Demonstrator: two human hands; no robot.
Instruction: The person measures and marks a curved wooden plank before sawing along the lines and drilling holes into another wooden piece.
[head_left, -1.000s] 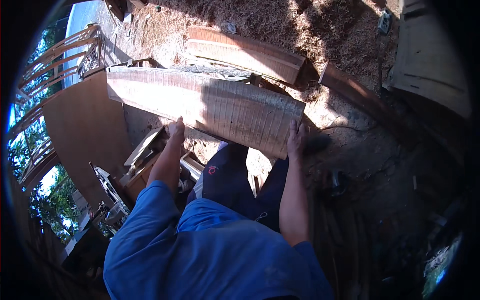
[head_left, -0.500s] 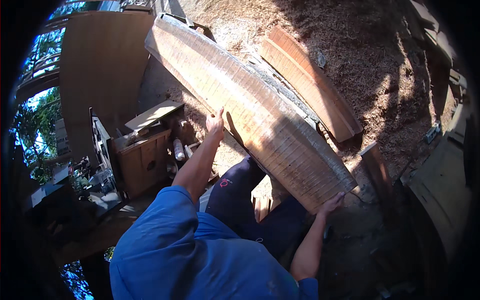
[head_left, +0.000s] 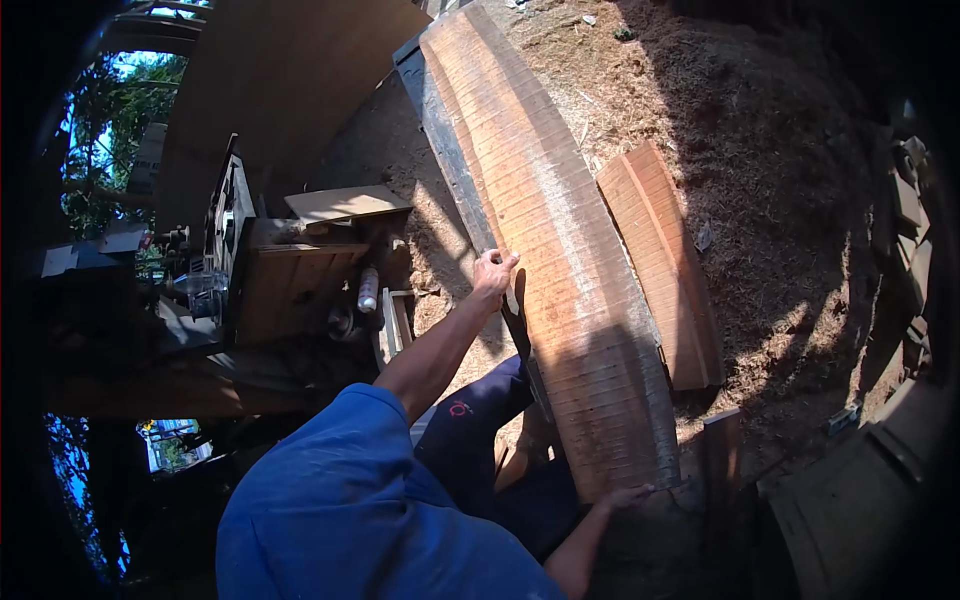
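Note:
A long, wide wooden plank [head_left: 555, 250] with rough cross-marks lies lengthwise in front of me, over a darker board [head_left: 440, 140] that shows along its left side. My left hand [head_left: 492, 275] is closed on the plank's left edge near the middle. My right hand [head_left: 625, 497] grips the near end at the bottom, its fingertips partly hidden in shadow. A shorter reddish board [head_left: 655, 270] lies just right of the plank.
A wooden box [head_left: 280, 295] with a loose light board [head_left: 345, 205] and clutter stands at left, below a large plywood sheet [head_left: 260, 80]. Shavings [head_left: 770, 200] cover the ground at right. More boards [head_left: 830, 500] lie at the right edge.
The plank has swung in view from nearly horizontal to steep, its far end rising and moving right, its near end dropping. Both hands stay on it; my left hand shifts right, my right lower.

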